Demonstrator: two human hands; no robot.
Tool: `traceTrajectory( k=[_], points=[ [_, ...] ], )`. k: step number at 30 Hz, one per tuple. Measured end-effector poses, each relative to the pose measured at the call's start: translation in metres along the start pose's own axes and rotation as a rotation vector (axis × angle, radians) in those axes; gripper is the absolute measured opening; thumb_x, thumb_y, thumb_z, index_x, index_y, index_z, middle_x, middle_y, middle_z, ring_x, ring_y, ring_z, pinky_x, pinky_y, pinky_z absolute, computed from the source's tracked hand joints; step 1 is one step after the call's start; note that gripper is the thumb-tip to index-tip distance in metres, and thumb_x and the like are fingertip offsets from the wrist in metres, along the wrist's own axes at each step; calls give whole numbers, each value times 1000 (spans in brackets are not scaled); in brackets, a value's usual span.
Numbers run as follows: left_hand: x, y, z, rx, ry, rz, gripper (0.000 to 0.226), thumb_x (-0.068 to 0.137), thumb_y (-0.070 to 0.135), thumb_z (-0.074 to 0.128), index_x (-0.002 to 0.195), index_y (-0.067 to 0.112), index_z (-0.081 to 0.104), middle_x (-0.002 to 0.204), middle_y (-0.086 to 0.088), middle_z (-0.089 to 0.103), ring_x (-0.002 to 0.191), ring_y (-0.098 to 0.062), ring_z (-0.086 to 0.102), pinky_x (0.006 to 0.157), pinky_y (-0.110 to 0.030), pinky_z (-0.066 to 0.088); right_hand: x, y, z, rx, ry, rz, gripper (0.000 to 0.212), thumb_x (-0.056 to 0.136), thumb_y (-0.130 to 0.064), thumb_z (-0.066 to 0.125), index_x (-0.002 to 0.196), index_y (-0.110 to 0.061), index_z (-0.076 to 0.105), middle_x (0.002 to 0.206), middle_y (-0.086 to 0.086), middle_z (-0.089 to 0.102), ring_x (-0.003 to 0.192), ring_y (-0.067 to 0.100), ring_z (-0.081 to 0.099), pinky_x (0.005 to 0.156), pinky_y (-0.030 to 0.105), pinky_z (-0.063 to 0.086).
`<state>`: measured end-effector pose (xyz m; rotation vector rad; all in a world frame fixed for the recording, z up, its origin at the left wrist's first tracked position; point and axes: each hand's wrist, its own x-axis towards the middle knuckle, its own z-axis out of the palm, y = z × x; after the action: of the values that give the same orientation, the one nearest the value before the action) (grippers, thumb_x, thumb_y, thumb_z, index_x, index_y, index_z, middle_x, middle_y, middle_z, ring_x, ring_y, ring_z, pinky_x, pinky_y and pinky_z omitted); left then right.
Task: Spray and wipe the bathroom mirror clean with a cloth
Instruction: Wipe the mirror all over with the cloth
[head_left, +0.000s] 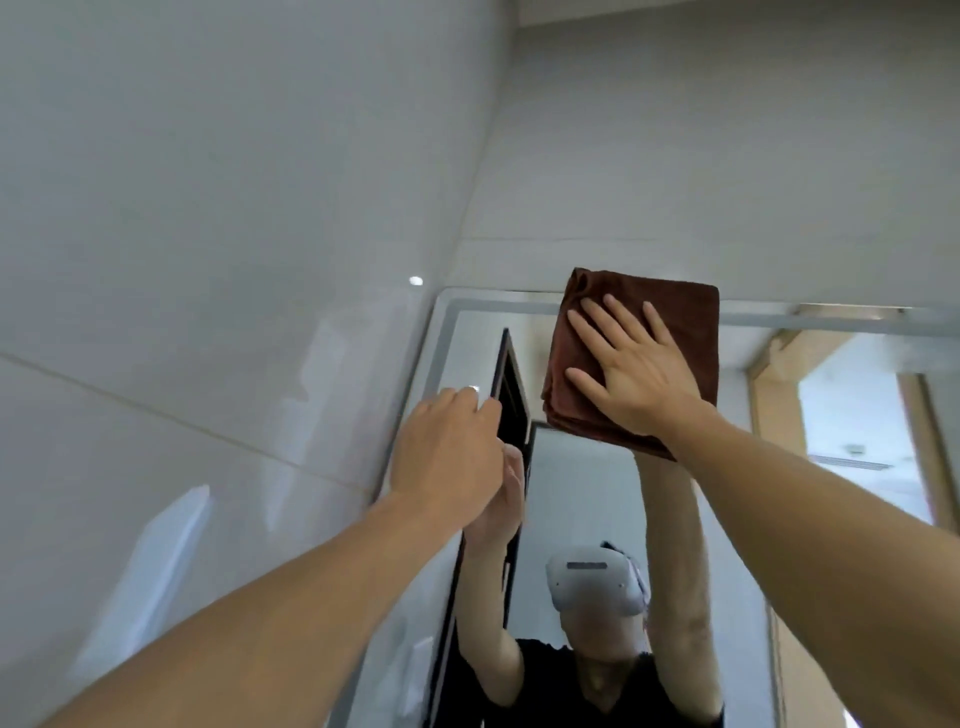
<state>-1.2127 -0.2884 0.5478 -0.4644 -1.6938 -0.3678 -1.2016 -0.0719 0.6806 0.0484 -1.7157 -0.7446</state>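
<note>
Left forearm (249, 623): nearest the lens, rising from 7 o'clock toward centre.
Right forearm (810, 519): entering from 4 o'clock, reaching up to centre.
Left hand (447, 447): at 9 o'clock of the cloth, resting against the mirror's left border; holding nothing, fingers loosely bent.
Right hand (628, 374): flat on the cloth, fingers straight and spread, pressing rather than clutching.
Cloth (675, 312): brown, folded square, pinned to the glass at the mirror's 12 o'clock edge, overlapping the frame.
Cloth handling: probably soft, light, limp; likely to slip or unfold if pressure eases, so best held with a broad palm over the middle.
Mirror (582, 499): rigid, smooth, breakable; best wiped with even pressure, not hard pushes.
Mirror frame (493, 300): pale border, rounded corner at 10 o'clock.
Tiled wall (208, 208): farthest, glossy, above and left.
Spray bottle: not in view.
</note>
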Motion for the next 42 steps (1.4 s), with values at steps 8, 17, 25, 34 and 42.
traceTrajectory(
  k=[8,17,25,34,42],
  points=[
    [4,89,26,-168,154,72,21,88,16,51,99,22,68,100,7,65,93,-12,57,80,-27,42,-90,134,-16,-21,-15,98,70,98,-63,12,162,-34,12,170,-7,13,158,16,4,127,48,2],
    [10,223,41,-314,107,194,37,94,31,46,125,23,64,131,2,62,119,-18,59,96,-43,52,-170,245,-28,-51,-32,136,67,99,-61,21,161,-35,13,170,-8,14,158,14,4,127,48,5],
    [23,318,30,-306,128,312,45,101,36,44,146,28,44,155,1,41,139,-18,42,111,-36,36,-225,320,-35,-44,-15,207,68,99,-61,19,162,-34,14,170,-7,13,158,15,4,128,48,4],
    [18,324,31,-329,114,348,45,102,36,42,147,28,39,159,1,33,143,-18,36,114,-34,32,-267,363,-39,-63,2,357,71,96,-64,17,161,-35,14,169,-6,16,157,16,8,127,51,7],
    [-7,266,33,-324,61,201,44,92,29,55,136,24,55,146,0,50,127,-19,51,103,-36,44,-254,298,-27,-60,22,381,71,98,-60,18,162,-29,13,169,-1,17,157,21,9,127,52,7]
  ],
)
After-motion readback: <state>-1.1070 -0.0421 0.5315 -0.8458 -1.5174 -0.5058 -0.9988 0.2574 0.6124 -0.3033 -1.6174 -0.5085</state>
